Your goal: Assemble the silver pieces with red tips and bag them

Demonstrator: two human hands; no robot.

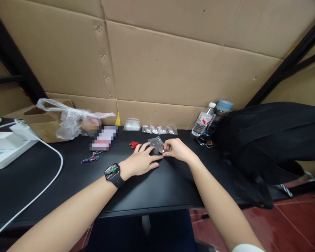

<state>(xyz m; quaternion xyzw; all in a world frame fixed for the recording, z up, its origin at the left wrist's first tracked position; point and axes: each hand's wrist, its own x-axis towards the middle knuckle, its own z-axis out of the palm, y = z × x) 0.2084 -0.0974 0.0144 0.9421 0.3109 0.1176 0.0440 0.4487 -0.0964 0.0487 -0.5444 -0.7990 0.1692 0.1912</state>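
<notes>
My left hand (141,161), with a dark smartwatch on the wrist, lies on the black table (68,182) with its fingers stretched towards a small clear plastic bag (155,142) and touching its near edge. My right hand (175,149) is closed in a pinch on the bag's right side, where a small silvery item shows. A little cluster of red pieces (133,144) lies just left of the bag. A row of small filled clear bags (159,130) lies at the back by the cardboard wall.
A black bag (267,140) fills the table's right side, with two bottles (209,119) beside it. At left are a white power strip (5,147) with a cable, a cardboard box with a plastic bag (68,120), a keychain (90,159), and a blurred card.
</notes>
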